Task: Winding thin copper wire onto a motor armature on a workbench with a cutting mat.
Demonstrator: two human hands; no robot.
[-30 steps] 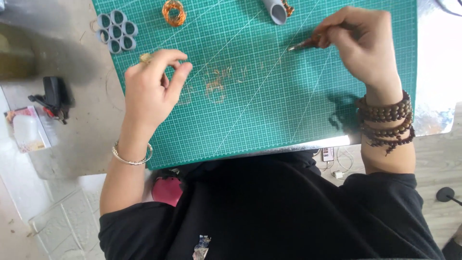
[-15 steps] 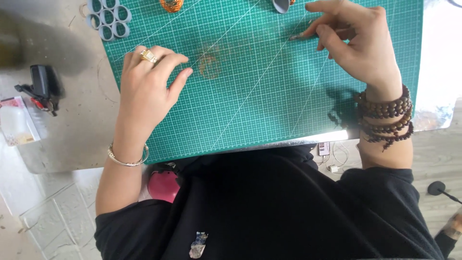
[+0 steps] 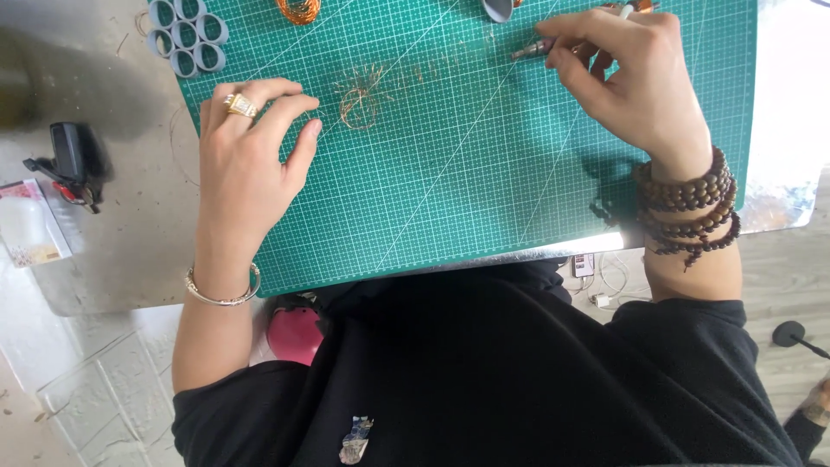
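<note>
The person wears a black short-sleeved top [image 3: 519, 380] that fills the lower part of the view, both sleeves ending above the elbows, with a small pale, patterned pendant or clip [image 3: 355, 438] hanging at the front. The left hand [image 3: 246, 164] carries a chunky gold ring [image 3: 239, 105] on one finger and a thin silver bangle [image 3: 221, 292] at the wrist. The right hand [image 3: 640, 82] has several loops of dark brown wooden beads [image 3: 687, 207] wound around its wrist.

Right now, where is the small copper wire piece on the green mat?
In the head view, the copper wire piece lies on the green cutting mat, upper middle, just right of the left hand fingertips.
</note>
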